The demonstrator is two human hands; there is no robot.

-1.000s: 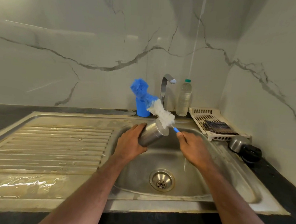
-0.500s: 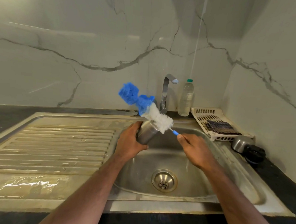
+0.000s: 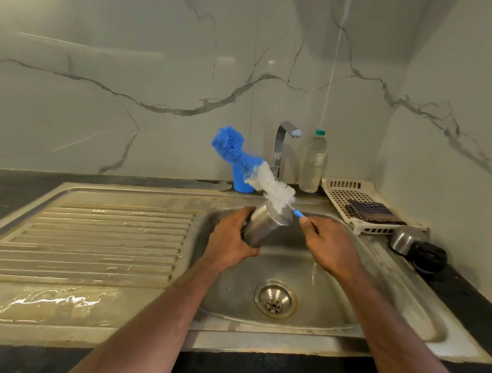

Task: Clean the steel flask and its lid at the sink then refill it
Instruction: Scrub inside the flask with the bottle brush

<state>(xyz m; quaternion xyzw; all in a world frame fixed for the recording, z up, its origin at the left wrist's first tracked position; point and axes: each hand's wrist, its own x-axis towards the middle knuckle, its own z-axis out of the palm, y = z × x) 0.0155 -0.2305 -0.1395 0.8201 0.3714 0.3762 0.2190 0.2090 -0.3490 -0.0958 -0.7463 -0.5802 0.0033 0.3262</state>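
My left hand (image 3: 230,242) grips the steel flask (image 3: 265,227) over the sink basin (image 3: 333,299), tilted with its far end pointing up and right. My right hand (image 3: 330,245) pinches the blue handle of a bottle brush (image 3: 267,184). The brush's white and blue bristles lie across the flask's far end, outside it, reaching up toward the wall. The flask's lid (image 3: 418,248), steel with a black part, lies on the counter right of the sink.
A tap (image 3: 281,148) stands behind the basin, with a blue cup (image 3: 242,183) to its left and a plastic water bottle (image 3: 313,164) to its right. A white drainer tray (image 3: 353,192) holds a dark cloth (image 3: 371,211). The wet draining board (image 3: 88,243) spreads to the left.
The brush head swung left and back again across the flask's end. Both hands stayed over the basin, holding flask and brush.
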